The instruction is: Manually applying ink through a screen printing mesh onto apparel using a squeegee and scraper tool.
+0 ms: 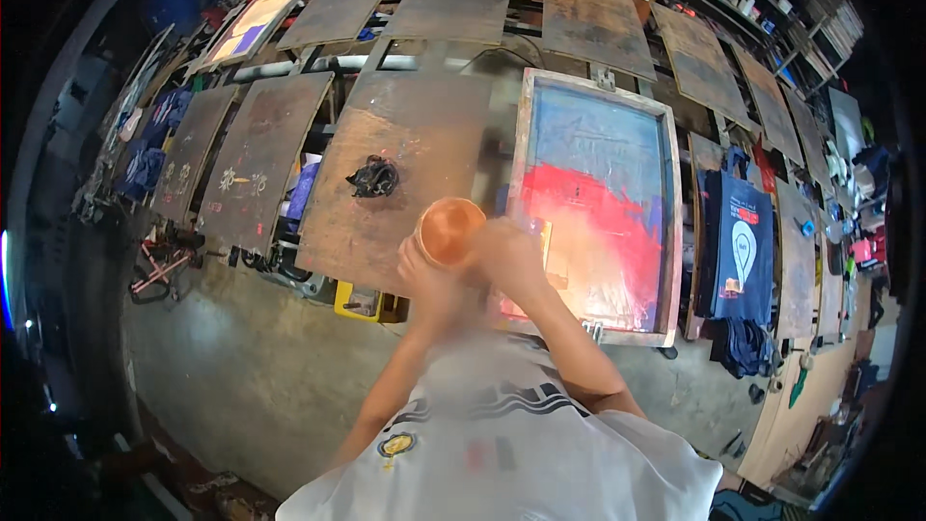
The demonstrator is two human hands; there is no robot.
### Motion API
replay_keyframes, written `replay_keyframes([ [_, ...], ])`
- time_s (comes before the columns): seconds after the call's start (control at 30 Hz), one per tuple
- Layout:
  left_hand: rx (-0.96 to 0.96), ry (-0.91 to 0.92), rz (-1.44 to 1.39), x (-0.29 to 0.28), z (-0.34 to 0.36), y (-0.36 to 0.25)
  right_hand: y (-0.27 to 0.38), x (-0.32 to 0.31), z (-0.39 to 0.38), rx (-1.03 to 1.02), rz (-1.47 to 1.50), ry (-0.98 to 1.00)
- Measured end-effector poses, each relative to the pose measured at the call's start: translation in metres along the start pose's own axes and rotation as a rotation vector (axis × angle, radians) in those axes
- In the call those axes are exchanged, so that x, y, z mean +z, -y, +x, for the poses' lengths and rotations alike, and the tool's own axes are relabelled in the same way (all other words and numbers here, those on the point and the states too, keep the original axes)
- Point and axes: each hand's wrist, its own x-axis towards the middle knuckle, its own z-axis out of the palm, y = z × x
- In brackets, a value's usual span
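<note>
My left hand (415, 270) is wrapped round the left side of an orange-brown plastic tub (449, 230), whose open top faces up. Orange colour coats its inside. At the tub's right rim my right hand (506, 253) is closed, its fingers curled; whether they grip the rim or a small tool, I cannot make out. To the right lies a screen-printing frame (672, 232) with wooden edges. Its mesh is blue at the far end and smeared pink-red and pale orange nearer me. Beyond the tub, a crumpled black plastic bag (373, 177) rests on a brown board (405, 121).
Rows of flat printing boards (265, 150) stretch left and right. A dark blue printed tote bag (741, 241) lies right of the frame. Below the near board sits a yellow container (357, 301). Shelves with bottles (738, 0) stand far right, above a concrete floor (260, 357).
</note>
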Motion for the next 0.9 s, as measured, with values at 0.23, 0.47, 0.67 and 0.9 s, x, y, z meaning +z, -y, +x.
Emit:
replay_keyframes([
  [0.23,0.257,-0.027,0.257,0.000,-0.015,-0.028,-0.020,0.014,-0.003,-0.048,-0.034,0.099],
  [0.47,0.126,-0.173,0.050,-0.004,-0.018,-0.021,-0.011,-0.027,-0.005,-0.098,0.158,-0.200],
  [0.67,0.153,-0.220,0.021,0.005,-0.006,0.024,-0.005,-0.044,-0.005,-0.178,0.208,-0.062],
  [0.9,0.193,-0.034,-0.197,0.000,0.000,-0.034,-0.017,-0.054,-0.004,-0.149,0.150,-0.148],
])
